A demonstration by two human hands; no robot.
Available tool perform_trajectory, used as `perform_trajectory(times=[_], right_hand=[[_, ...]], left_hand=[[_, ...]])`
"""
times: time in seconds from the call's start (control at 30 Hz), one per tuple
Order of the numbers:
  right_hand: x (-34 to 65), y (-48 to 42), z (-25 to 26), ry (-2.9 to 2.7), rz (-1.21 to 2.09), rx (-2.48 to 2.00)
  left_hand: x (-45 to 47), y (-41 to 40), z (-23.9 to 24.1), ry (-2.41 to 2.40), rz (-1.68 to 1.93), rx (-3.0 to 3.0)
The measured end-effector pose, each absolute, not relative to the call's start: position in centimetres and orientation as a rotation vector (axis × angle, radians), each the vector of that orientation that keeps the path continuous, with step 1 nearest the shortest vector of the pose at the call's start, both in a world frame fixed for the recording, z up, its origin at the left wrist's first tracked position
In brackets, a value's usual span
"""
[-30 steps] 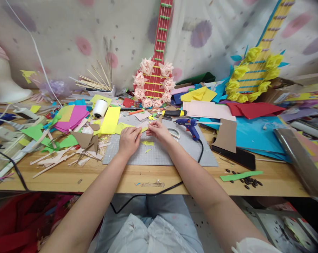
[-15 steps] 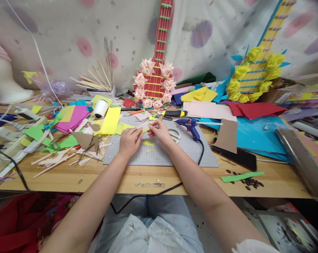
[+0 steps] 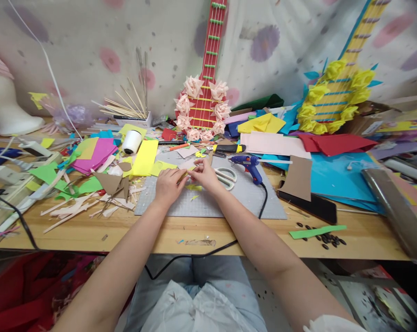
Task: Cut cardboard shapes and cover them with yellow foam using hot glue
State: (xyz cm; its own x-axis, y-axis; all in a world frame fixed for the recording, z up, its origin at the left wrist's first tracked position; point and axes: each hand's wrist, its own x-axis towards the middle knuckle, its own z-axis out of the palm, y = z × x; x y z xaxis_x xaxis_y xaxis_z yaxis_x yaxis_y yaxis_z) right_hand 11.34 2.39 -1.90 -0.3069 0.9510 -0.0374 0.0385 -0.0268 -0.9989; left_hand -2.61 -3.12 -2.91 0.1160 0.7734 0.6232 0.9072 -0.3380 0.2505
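My left hand (image 3: 169, 186) is closed on a small yellow paper piece (image 3: 183, 177), and only a narrow edge of it shows between my hands. My right hand (image 3: 205, 177) pinches at the other end of this piece, its fingertips close to my left thumb. Both hands are over a grey cutting mat (image 3: 208, 206). Yellow paper scraps (image 3: 193, 187) lie on the mat just below the fingers. White-handled scissors (image 3: 226, 179) rest beside my right wrist, partly hidden by it. A blue glue gun (image 3: 252, 168) lies farther right, a white glue stick in its rear.
A red paper guitar (image 3: 211, 60) with pink flowers stands behind the mat; a yellow guitar (image 3: 350, 69) leans at right. A yellow-black cutter (image 3: 231, 148), a white roll (image 3: 132, 142), a phone (image 3: 312, 207) and dark beads (image 3: 329, 239) lie around. A black cord (image 3: 208, 250) hangs over the table edge.
My right hand has shifted slightly left, closer to my left hand. The yellow paper piece has turned and shows less of its face; more of the scissors' handles is visible.
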Motion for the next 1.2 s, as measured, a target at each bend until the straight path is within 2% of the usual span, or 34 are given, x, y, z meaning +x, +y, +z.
perform_trajectory(times=[0.17,0.33,0.4,0.57,0.63,0.73,0.9,1.0,1.13,1.2], right_hand=[[11.8,2.5,-1.6,-1.156,1.657,-0.988],[13.1,3.2,-0.7,-1.23,1.62,-1.052],[14.4,3.6,0.0,-1.418,1.45,-1.174],[19.5,4.2,1.8,-2.149,0.635,-1.657],[21.1,4.0,2.0,-2.359,0.515,-1.759],[21.9,3.6,1.4,-2.527,0.359,-1.779],[21.0,3.1,0.3,-2.567,0.148,-1.666],[21.4,3.1,0.3,-2.514,0.288,-1.622],[22.4,3.1,0.6,-2.303,0.804,-1.444],[22.1,3.0,0.6,-2.176,0.933,-1.346]], left_hand=[[-2.6,-3.3,-2.8,-1.686,-1.04,-2.194],[-2.5,-3.6,-2.2,-1.76,-1.199,-2.18],[-2.6,-3.5,-2.2,-1.849,-1.458,-2.17],[-3.5,-2.9,-2.2,-2.168,-2.674,-1.634],[-3.9,-2.8,-2.0,-2.196,-2.992,-1.48],[-4.0,-2.9,-1.6,-2.281,-3.105,-1.578],[-4.0,-3.1,-1.8,-2.386,-2.867,-1.92],[-4.1,-3.2,-1.8,-2.437,-2.895,-1.952],[-4.0,-3.4,-1.4,-2.5,-3.163,-1.827],[-3.9,-3.6,-1.3,-2.474,-3.325,-1.771]])
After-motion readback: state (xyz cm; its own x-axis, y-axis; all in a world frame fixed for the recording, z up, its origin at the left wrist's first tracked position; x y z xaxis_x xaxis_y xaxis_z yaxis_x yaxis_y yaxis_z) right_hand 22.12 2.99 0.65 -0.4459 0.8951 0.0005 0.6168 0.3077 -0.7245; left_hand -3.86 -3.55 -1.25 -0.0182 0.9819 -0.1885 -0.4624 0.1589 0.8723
